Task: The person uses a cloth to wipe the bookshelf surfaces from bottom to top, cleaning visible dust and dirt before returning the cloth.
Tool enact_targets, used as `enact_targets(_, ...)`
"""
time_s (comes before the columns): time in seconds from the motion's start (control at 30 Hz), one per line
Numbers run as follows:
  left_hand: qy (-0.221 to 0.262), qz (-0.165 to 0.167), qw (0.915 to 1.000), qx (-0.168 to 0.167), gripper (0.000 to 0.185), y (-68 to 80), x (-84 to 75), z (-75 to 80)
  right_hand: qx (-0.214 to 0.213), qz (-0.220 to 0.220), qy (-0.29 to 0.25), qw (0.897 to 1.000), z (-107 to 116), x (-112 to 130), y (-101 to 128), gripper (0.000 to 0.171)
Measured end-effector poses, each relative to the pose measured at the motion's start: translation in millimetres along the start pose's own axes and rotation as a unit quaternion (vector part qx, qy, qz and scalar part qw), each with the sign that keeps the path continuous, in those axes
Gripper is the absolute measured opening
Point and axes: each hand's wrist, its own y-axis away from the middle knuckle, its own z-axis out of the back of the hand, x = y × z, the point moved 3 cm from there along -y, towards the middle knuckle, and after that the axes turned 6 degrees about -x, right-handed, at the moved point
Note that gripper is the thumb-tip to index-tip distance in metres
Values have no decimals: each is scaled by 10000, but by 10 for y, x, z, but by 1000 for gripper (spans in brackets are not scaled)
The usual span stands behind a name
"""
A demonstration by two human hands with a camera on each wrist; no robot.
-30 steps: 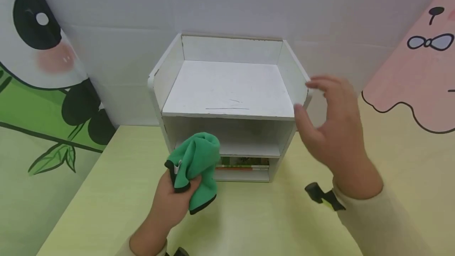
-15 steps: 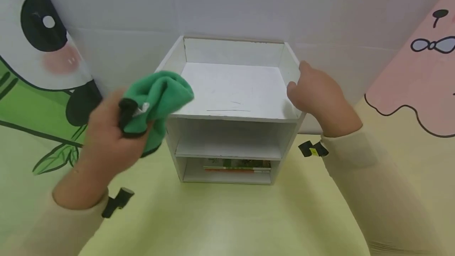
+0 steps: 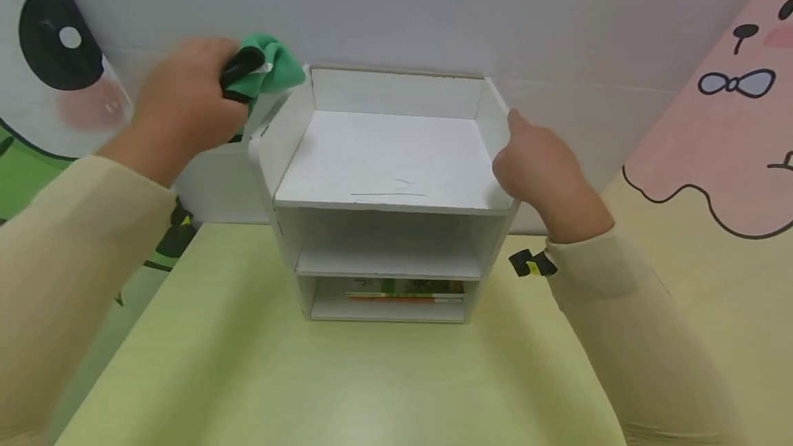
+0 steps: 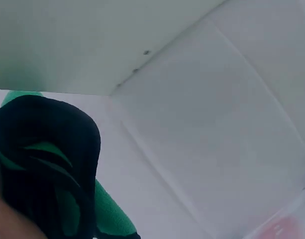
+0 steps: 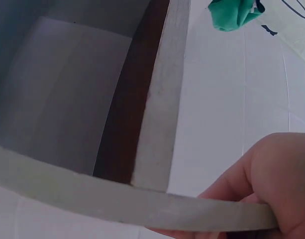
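Observation:
A white shelf unit (image 3: 384,157) with an open top tray and two lower compartments stands on a pale green table (image 3: 347,377). My left hand (image 3: 186,105) grips a bunched green cloth (image 3: 263,71) with a black edge, raised at the shelf's back left corner. The cloth (image 4: 48,169) fills the lower left of the left wrist view, and the cloth (image 5: 234,12) shows far off in the right wrist view. My right hand (image 3: 539,171) holds the shelf's right side wall (image 5: 162,99), thumb (image 5: 271,174) against its outer face.
Thin books (image 3: 403,289) lie in the shelf's bottom compartment. A white wall (image 3: 434,5) stands close behind the shelf. A panda backdrop (image 3: 56,88) is on the left and a pink cartoon panel (image 3: 731,122) on the right.
My left hand has lifted the green cloth from in front of the shelf up to its back left corner. My right hand has moved in from the air and settled on the right side wall.

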Motion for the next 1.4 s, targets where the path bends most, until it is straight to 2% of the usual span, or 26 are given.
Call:
enact_targets(0.07,-210,-130,9995,210,68,-158,9,-102,-29,-10,-51,10000,-11,-3,-4,78)
enact_targets(0.17,-430,-104,9979,469,75,-374,28,-230,-63,18,-81,9999,-30,-5,-6,78)
enact_targets(0.3,-691,-78,9955,648,72,-609,33,-353,-117,34,-100,9999,-42,-2,-2,79)
enact_targets(0.43,-1027,-347,9918,680,67,-742,12,-415,-145,32,-70,9999,-44,-2,12,80)
enact_targets(0.53,-1183,-517,9893,684,64,-785,-6,-454,-143,41,-59,9999,-45,-8,29,80)
enact_targets(0.67,-1220,-565,9881,750,63,-839,-34,-502,-170,93,-60,9998,-49,2,40,80)
enact_targets(0.83,-1131,-682,9826,1306,66,-944,-95,-569,-261,90,-58,9996,-41,0,36,80)
enact_targets(0.97,-1078,-638,9781,1661,66,-992,-105,-571,-311,82,-80,9995,-30,8,28,81)
enact_targets(1.2,-898,-522,9777,1823,61,-1005,-121,-535,-295,18,6,9996,-29,6,4,80)
enact_targets(1.4,-840,-426,9758,1971,56,-961,-143,-497,-259,54,17,9996,-54,-4,-1,80)
